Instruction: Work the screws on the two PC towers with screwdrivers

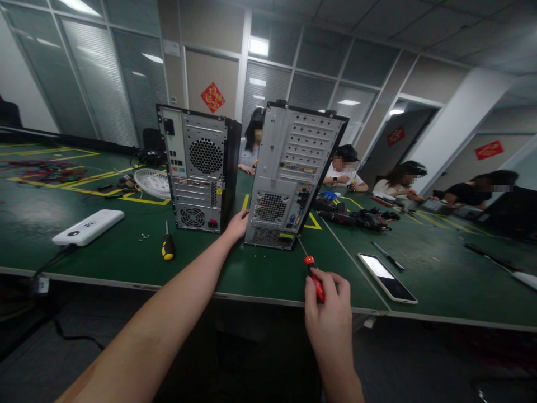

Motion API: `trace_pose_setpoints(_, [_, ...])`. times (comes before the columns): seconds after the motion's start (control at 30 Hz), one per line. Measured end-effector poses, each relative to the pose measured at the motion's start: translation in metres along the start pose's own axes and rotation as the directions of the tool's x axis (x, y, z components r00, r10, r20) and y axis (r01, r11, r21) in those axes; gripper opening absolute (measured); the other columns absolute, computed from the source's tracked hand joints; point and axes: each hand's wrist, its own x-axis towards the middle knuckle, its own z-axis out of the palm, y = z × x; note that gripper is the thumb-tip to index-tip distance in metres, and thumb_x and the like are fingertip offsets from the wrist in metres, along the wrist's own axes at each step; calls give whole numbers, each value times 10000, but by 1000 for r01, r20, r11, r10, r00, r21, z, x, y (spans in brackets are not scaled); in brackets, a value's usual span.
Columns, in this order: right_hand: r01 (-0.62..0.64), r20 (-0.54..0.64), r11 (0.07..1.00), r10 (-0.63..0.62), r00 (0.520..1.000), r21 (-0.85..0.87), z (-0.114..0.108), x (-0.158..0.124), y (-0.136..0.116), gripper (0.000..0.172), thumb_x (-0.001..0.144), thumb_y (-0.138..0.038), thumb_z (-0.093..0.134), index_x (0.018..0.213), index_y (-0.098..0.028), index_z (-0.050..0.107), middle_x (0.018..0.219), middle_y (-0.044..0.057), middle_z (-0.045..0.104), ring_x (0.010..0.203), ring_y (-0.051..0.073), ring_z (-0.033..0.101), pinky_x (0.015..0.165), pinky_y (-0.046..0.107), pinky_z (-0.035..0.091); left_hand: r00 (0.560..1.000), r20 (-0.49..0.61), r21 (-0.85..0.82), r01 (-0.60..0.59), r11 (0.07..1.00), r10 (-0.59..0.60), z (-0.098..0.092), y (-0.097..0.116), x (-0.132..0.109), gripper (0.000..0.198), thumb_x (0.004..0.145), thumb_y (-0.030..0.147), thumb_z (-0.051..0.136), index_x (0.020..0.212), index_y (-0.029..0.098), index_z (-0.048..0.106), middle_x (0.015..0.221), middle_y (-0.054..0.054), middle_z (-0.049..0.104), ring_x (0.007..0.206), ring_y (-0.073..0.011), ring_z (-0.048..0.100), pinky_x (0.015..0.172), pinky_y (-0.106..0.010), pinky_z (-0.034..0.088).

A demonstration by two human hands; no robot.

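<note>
Two desktop computer cases stand upright on the green table (260, 268), rear panels facing me. My left hand (237, 224) rests against the lower left edge of the right-hand silver case (293, 173), fingers wrapped on its side. My right hand (328, 310) is closed around a red-handled screwdriver (312, 271), whose thin shaft points up toward the case's lower right rear corner. The black-sided case (197, 168) stands just left of my left hand.
A yellow-and-black screwdriver (168, 246), small screws (145, 237) and a white power bank (89, 226) lie left. A phone (386, 277) and a pen (388, 256) lie right. Tools and cables (356, 217) sit behind. Several people sit at the far side.
</note>
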Motion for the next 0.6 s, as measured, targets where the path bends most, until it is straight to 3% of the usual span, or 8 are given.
trace_pose_setpoints(0.2, [-20, 32, 999, 21, 999, -25, -1, 0, -1, 318, 967, -244, 506, 1243, -176, 650, 1188, 132, 506, 1053, 267, 630, 909, 438, 561, 999, -3, -22, -38, 999, 38, 2, -2, 2, 480, 944, 543, 570, 1236, 212, 758, 1298, -101, 753, 1240, -304, 659, 1066, -399, 482])
trace_pose_setpoints(0.6, [-52, 63, 999, 53, 997, -8, -3, 1, -2, 387, 1053, -409, 462, 1322, -189, 634, 1152, 117, 583, 977, 246, 673, 833, 392, 573, 1000, 15, -16, -19, 1000, 19, 1, 1, 1, 531, 936, 592, 566, 1263, 212, 742, 1349, -105, 729, 1267, -304, 647, 1082, -395, 470])
